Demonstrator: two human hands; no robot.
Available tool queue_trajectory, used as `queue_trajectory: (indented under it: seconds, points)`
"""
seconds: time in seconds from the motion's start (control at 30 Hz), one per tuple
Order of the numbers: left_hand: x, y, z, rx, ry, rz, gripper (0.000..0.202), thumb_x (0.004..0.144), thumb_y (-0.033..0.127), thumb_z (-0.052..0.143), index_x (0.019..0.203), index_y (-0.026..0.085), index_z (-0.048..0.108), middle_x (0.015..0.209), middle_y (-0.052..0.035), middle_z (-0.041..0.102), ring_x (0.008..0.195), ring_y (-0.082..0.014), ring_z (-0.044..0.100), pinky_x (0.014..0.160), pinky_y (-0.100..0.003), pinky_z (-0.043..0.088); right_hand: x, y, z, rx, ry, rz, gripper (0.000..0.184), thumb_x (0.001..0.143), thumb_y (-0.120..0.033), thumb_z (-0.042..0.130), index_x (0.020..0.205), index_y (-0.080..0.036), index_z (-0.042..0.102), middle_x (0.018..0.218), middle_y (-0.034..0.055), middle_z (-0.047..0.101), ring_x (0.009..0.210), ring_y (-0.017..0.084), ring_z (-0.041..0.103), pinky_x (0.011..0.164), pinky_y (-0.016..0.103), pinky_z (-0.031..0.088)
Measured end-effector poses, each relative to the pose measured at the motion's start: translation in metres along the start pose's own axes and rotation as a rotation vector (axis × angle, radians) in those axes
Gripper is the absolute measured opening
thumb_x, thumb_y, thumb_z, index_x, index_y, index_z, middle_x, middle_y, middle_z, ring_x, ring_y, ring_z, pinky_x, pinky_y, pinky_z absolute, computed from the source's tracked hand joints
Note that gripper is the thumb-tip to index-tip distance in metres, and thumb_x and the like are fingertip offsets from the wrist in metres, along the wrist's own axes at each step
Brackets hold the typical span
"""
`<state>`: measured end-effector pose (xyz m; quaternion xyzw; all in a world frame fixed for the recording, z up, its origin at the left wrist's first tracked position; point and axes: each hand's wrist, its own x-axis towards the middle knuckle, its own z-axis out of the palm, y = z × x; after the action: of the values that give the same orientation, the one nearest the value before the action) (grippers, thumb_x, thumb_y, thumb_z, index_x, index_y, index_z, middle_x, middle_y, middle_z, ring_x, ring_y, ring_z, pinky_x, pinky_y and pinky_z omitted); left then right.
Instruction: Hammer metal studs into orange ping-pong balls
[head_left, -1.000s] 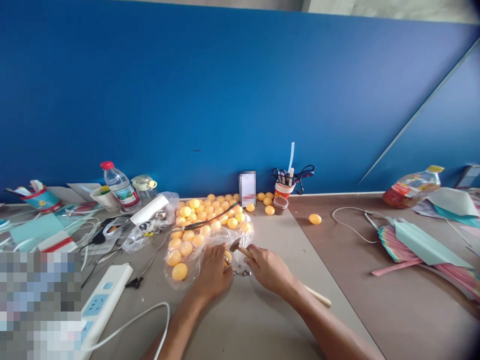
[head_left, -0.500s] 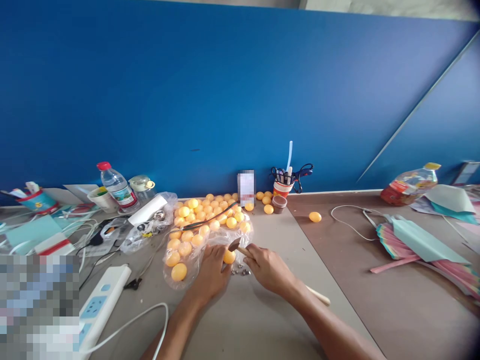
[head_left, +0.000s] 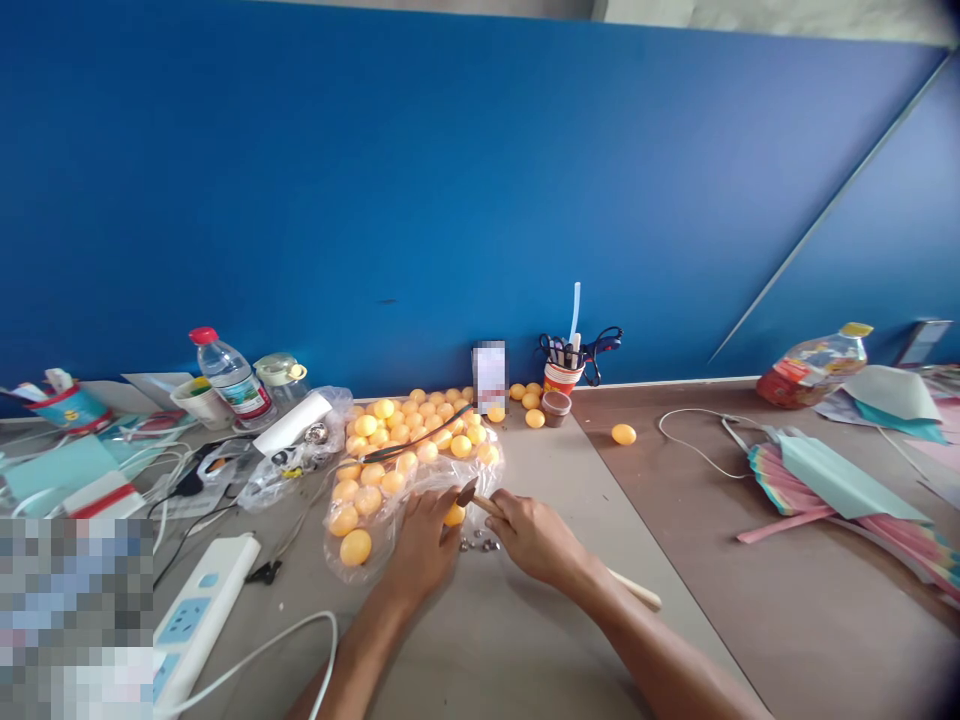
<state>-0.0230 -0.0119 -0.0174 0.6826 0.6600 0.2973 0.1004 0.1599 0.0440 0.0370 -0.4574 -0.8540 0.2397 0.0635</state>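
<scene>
My left hand (head_left: 424, 540) rests low over the table and holds an orange ping-pong ball (head_left: 454, 515) between thumb and fingers, partly hiding it. In my right hand (head_left: 536, 535) is a small hammer (head_left: 487, 506) with a light wooden handle. Its dark head is right above the ball; whether they touch I cannot tell. Past my right wrist sticks out the handle's far end. Several small shiny metal pieces (head_left: 480, 546) lie on the table between my hands. Beyond my left hand, a clear plastic bag (head_left: 450, 475) of orange balls (head_left: 401, 433) is spread out.
A phone (head_left: 489, 375) leans at the blue partition (head_left: 450, 200). Beside it stand a pen cup (head_left: 562, 378) and a small lidded tub (head_left: 556, 408). A power strip (head_left: 202, 620), cables and a water bottle (head_left: 232, 380) are at left. A fan-like pink and teal item (head_left: 840, 480) lies right.
The view has shifted slightly. Both hands keep nearly the same pose, with the hammer's head still just above the ball.
</scene>
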Motion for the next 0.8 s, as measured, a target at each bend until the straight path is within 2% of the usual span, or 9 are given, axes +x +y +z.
queue_trajectory:
  seconds: [0.1,0.3,0.53,0.8]
  points:
    - [0.0002,0.0013,-0.0017,-0.002,0.027,-0.004,0.044,0.077,0.007,0.046,0.116,0.025,0.057,0.109,-0.0042,0.068,0.106,-0.0256,0.061,0.104,-0.048,0.041,0.0,0.0003,0.0002,0.02,0.014,-0.003,0.011,0.092,-0.025,0.046,0.089,-0.02,0.054,0.085,0.0044,0.068,0.072,0.016,0.059,0.058,0.024,0.027]
    - [0.0032,0.0096,-0.0068,-0.043,0.086,-0.152,0.017,0.076,0.014,0.054,0.09,0.025,0.055,0.087,-0.002,0.068,0.091,-0.026,0.062,0.087,-0.044,0.049,-0.0016,-0.0004,-0.0014,0.004,0.027,0.001,0.01,0.093,-0.025,0.045,0.089,-0.021,0.053,0.083,0.0031,0.068,0.068,0.014,0.058,0.056,0.025,0.025]
    - [0.0027,0.0056,-0.0035,-0.021,0.073,-0.147,0.018,0.077,0.017,0.055,0.093,0.024,0.054,0.092,-0.0031,0.067,0.097,-0.0263,0.06,0.088,-0.044,0.047,-0.0022,-0.0029,0.0024,-0.009,0.032,-0.02,0.01,0.093,-0.025,0.045,0.091,-0.021,0.054,0.085,0.0028,0.068,0.072,0.015,0.06,0.058,0.025,0.025]
    - [0.0037,0.0046,-0.0049,-0.024,0.034,-0.149,0.014,0.077,0.017,0.055,0.089,0.024,0.052,0.09,-0.0024,0.067,0.094,-0.0261,0.06,0.084,-0.042,0.048,-0.0025,-0.0062,0.0037,-0.057,-0.001,-0.038,0.013,0.093,-0.027,0.044,0.092,-0.021,0.056,0.086,0.0045,0.07,0.073,0.017,0.063,0.057,0.025,0.026]
